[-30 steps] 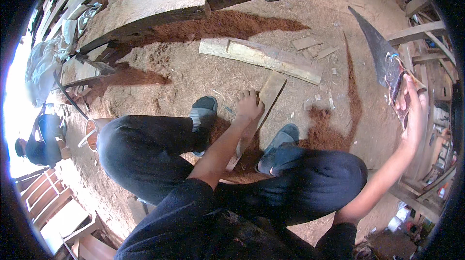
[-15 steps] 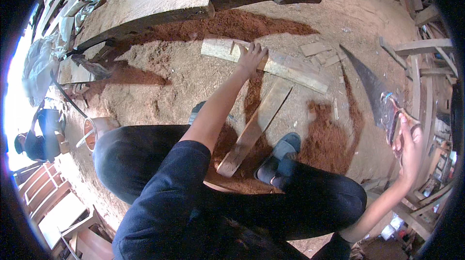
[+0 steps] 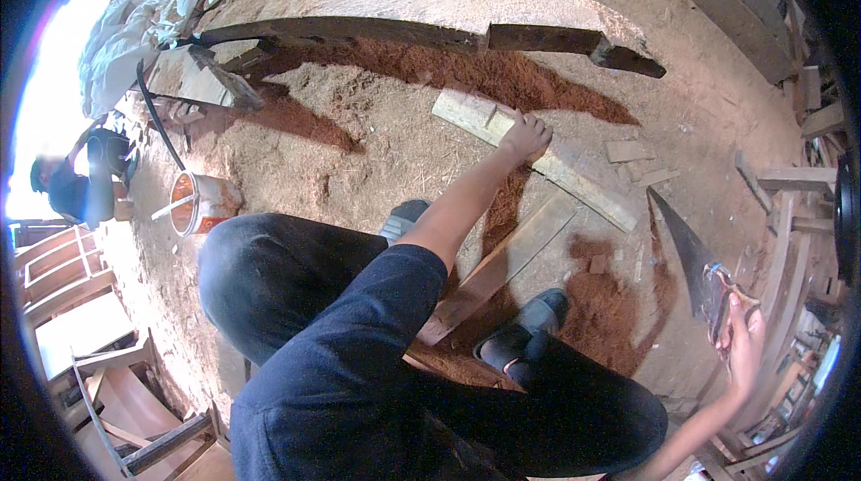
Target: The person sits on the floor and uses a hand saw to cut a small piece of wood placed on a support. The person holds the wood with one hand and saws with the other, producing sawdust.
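Currently the left hand clasps a pale, straight-edged notched beam, open ground on its left; rightward, the right hand grips a saw.

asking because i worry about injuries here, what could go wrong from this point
The handsaw is held in the right hand with its blade bare, so a careless swing might nick the other arm or a leg. The left hand grips the pale timber alone, so it could twist or slip. The right sandal is close beside the lower board, which might knock that foot if it shifts.
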Available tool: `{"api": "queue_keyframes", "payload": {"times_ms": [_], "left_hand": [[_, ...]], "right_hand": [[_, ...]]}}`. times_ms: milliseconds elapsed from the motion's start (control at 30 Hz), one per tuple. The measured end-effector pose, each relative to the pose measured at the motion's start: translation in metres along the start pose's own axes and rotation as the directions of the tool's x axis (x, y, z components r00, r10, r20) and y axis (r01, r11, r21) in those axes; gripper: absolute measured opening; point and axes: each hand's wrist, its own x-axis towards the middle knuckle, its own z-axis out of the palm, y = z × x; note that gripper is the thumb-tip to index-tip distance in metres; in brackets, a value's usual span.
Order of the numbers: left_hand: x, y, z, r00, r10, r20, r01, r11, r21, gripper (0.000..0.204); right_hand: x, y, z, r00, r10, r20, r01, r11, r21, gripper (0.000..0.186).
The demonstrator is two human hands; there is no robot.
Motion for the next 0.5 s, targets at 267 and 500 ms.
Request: {"api": "queue_keyframes", "payload": {"times_ms": [267,500], "left_hand": [[-0.027,0.024,-0.021,0.994,-0.103,0.039,0.105,0.993,-0.055,0.038],[-0.023,0.040,-0.047,0.977,-0.152,0.150,0.176,0.971,-0.161,0.038]], "right_hand": [[-0.003,-0.008,0.008,0.998,-0.070,-0.006,0.070,0.996,0.061,0.028],[-0.015,-0.014,0.010,0.996,-0.092,-0.016,0.093,0.995,0.033,0.031]]}}
